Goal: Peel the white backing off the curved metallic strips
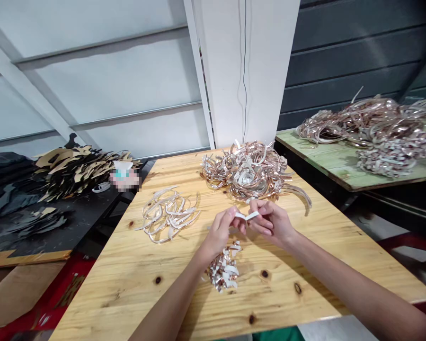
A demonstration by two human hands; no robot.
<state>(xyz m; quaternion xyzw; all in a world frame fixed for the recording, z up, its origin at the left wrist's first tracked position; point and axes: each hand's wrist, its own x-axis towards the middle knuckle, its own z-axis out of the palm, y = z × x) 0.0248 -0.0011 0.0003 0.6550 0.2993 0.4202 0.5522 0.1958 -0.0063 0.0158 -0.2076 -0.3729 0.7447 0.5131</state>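
Observation:
Over the middle of the wooden table [128,279], my left hand [220,232] pinches a short white strip [252,215] between thumb and fingers. My right hand [271,221] grips it from the other side, closed, the fingertips of both hands nearly meeting. The strip shows as two white lengths meeting at an angle; whether it is folded or in two pieces I cannot tell. Beneath my left wrist lies a small heap of short white and rose-gold cut pieces [227,270], partly covered by the wrist. Just beyond my hands sits a big tangled pile of shiny rose-gold strips [252,173].
Loose looped strips [168,215] lie to the left on the table. More strip bundles [369,121] cover a green table [319,161] at right. A dark table [88,213] at left carries stacked tan and black cut pieces [74,166] and a tissue pack [124,175]. A white wall stands behind.

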